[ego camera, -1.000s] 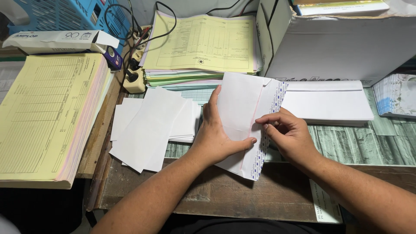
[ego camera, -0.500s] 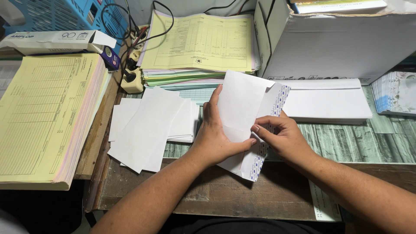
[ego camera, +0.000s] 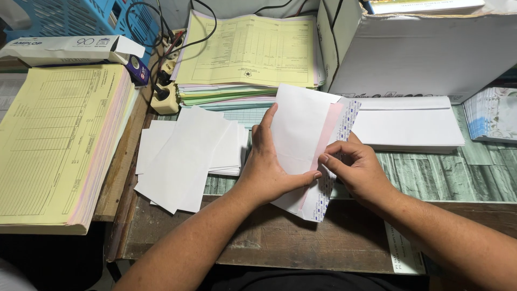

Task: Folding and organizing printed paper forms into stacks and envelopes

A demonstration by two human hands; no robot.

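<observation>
At the centre of the worn wooden desk (ego camera: 258, 242), a white paper envelope with a patterned inner lining (ego camera: 301, 145) is held tilted between both hands, above the desk edge; the left hand (ego camera: 269, 167) lies against its left side, fingers extended up along the paper and thumb clamped across the lower front; the right hand (ego camera: 355, 170) is just to the right, thumb and forefinger pinching the envelope's right edge where a pink slip of paper (ego camera: 326, 137) shows along the open side; both hands touch the envelope and nearly meet at its lower middle. Just left of the left hand, a loose fan of white folded paper sheets (ego camera: 183, 153) lies flat on the desk, apart from the envelope; behind the right hand, a stack of long white envelopes (ego camera: 409, 121) rests against a large white cardboard box (ego camera: 420, 48); further back, a pile of yellow printed forms (ego camera: 247, 51) sits over green and pink sheets; at far left, a thick pad of yellow and pink ruled forms (ego camera: 54, 145) occupies the desk's side; a cream power strip with black cables (ego camera: 164, 89) stands between the two piles.
</observation>
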